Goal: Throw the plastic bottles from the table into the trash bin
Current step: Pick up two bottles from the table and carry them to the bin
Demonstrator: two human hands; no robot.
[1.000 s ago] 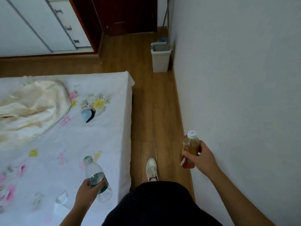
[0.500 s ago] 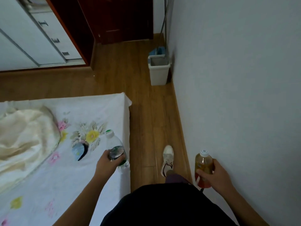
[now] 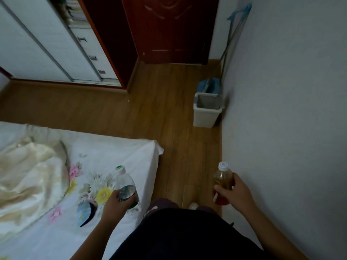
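We see two bare hands, and each one holds a bottle. The left hand (image 3: pixel 117 204) has its fingers curled round the lower part of a clear plastic bottle with a green cap and a green band (image 3: pixel 124 182). This bottle leans a little, with its cap pointing away from us. It is over the white sheet with big flowers (image 3: pixel 112 147), close to the sheet's right edge. We cannot tell if the bottle touches the sheet.

The right hand (image 3: pixel 238 196) has its thumb and fingers wrapped round the middle of a plastic bottle with a white cap and a yellow-brown drink inside (image 3: pixel 222 182). This bottle stands with its cap up, in the air over the brown wood floor (image 3: pixel 150 109), just beside the grey wall (image 3: pixel 291 109).

The small white trash bin (image 3: pixel 205 117) sits on the floor by the same wall. Its top is open. It is well apart from both hands and in front of them. A blue cleaning tool with a long stick (image 3: pixel 209 86) leans on the wall behind the bin.

A soft cream blanket (image 3: pixel 28 175) lies bunched on the left side of the sheet. Far off we see a dark red door (image 3: pixel 169 25) and a white cupboard (image 3: pixel 37 44)
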